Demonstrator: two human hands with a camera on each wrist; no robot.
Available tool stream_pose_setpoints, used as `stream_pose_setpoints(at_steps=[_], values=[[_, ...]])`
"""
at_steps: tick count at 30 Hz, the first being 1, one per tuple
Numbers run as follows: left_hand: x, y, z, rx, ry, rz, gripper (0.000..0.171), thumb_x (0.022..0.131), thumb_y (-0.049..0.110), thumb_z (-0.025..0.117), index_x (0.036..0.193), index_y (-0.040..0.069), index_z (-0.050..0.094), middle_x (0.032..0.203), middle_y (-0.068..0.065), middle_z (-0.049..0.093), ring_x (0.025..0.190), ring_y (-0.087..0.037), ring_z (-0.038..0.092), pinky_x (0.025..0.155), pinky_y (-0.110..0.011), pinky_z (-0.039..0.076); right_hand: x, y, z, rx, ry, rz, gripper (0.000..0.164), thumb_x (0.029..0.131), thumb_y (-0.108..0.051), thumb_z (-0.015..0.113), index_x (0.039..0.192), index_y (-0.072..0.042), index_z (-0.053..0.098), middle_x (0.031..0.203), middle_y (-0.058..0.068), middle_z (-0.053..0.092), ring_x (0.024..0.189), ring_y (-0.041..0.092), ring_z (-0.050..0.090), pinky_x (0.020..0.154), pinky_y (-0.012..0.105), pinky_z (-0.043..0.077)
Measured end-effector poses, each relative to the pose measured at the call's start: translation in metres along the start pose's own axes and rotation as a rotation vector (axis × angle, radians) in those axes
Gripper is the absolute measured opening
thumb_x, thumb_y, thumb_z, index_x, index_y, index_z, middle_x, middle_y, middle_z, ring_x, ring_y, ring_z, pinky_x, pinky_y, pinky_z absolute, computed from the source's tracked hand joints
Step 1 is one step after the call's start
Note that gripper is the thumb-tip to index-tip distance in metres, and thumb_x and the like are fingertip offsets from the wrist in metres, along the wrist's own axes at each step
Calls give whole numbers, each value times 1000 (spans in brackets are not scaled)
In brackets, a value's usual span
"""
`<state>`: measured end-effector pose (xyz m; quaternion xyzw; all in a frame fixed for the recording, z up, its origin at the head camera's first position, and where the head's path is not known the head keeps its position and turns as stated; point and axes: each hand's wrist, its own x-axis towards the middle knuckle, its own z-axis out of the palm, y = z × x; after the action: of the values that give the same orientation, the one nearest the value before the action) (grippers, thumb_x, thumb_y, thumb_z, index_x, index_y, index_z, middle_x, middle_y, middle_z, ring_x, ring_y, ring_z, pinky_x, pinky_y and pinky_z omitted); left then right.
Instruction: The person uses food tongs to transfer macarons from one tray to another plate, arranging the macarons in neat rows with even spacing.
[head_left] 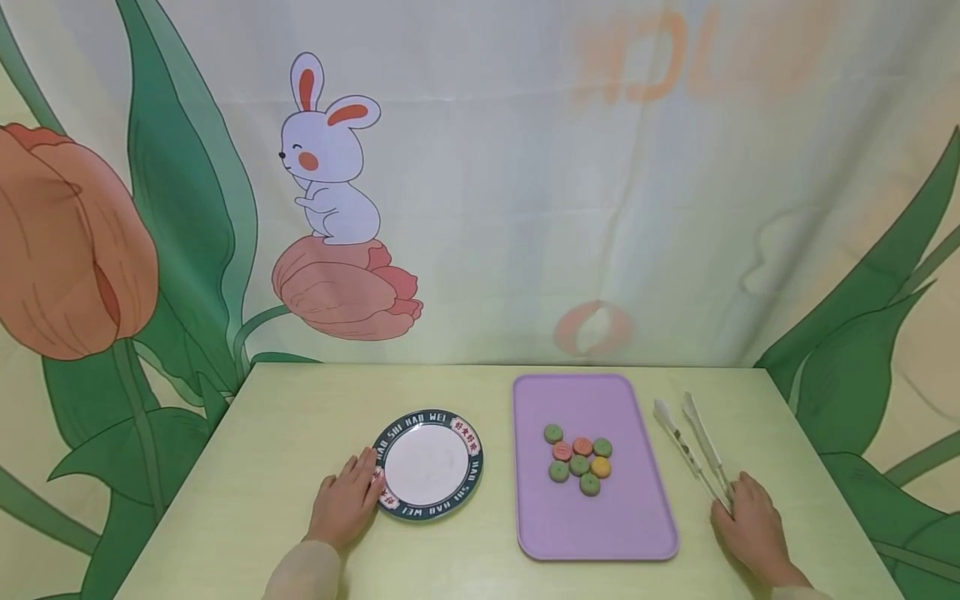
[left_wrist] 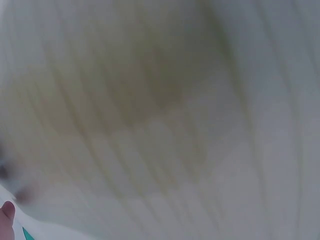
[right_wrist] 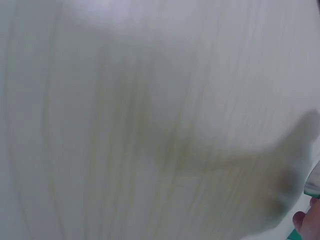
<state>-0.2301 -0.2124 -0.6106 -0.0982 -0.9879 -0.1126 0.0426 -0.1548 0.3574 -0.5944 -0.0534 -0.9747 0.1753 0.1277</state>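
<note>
Tray (head_left: 600,529), one, purple, rectangular with rounded corners, set on a pale table (head_left: 498,533). In the middle of the tray: eight small round pieces (head_left: 579,465) in a loose cluster, comprising five green, two pink and one yellow. Left of the tray, well short of touching it: plate (head_left: 427,465), one, round, white centre, dark green rim with white lettering and red-and-white panels. At the plate's far side from the tray: left hand (head_left: 343,500), fingers extended and slightly spread, tips on the plate's rim; pale sleeve (head_left: 303,573) at the wrist. Right of the tray, near its edge: tongs (head_left: 705,436), one pair, pale, two arms parted, tips directed away from the person. Right and front of the tray: right hand (head_left: 752,529), fingers and thumb pinching the tongs near their joined end. Behind the tray: hanging backdrop (head_left: 487,208), printed with tulips, leaves and a white rabbit (head_left: 341,208). Both wrist views: mostly blurred pale surface, finger detail too scant to tell.
</note>
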Motion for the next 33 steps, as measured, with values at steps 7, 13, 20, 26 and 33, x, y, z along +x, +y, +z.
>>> stream_pose_setpoints(at_steps=[7,13,20,26,33], values=[[0,0,0,-2,-11,-11,58,93,43,31,139,9,27,142,-8,32,129,-32,32,99,-55,27,1,-5,-7,-3,13,-13,34,82,-15,51,101,12,48,94,26,53,88,39,48,68,51,40],[-1,0,0,2,-10,-16,58,93,43,32,139,9,26,143,-8,31,129,-32,32,99,-55,27,0,-10,-13,-18,7,-48,37,81,-14,54,105,14,47,98,29,53,89,41,49,72,52,41],[-1,2,-2,-3,-22,-19,57,93,41,33,139,9,27,143,-8,31,129,-32,31,99,-55,27,0,-14,-18,-54,2,-65,41,83,-14,52,112,14,44,96,27,53,88,39,50,71,51,43],[0,3,-3,-8,-28,-26,57,93,40,33,139,8,26,143,-9,31,129,-33,30,100,-55,26,1,-20,-23,-107,19,-73,42,84,-14,52,115,11,42,85,18,53,76,30,52,59,45,45],[-1,4,-2,-9,-25,-25,57,93,40,34,139,9,27,143,-8,31,129,-33,30,100,-55,26,2,-24,-27,-115,14,-95,39,83,-15,53,113,8,43,86,15,54,76,29,53,56,42,45]])
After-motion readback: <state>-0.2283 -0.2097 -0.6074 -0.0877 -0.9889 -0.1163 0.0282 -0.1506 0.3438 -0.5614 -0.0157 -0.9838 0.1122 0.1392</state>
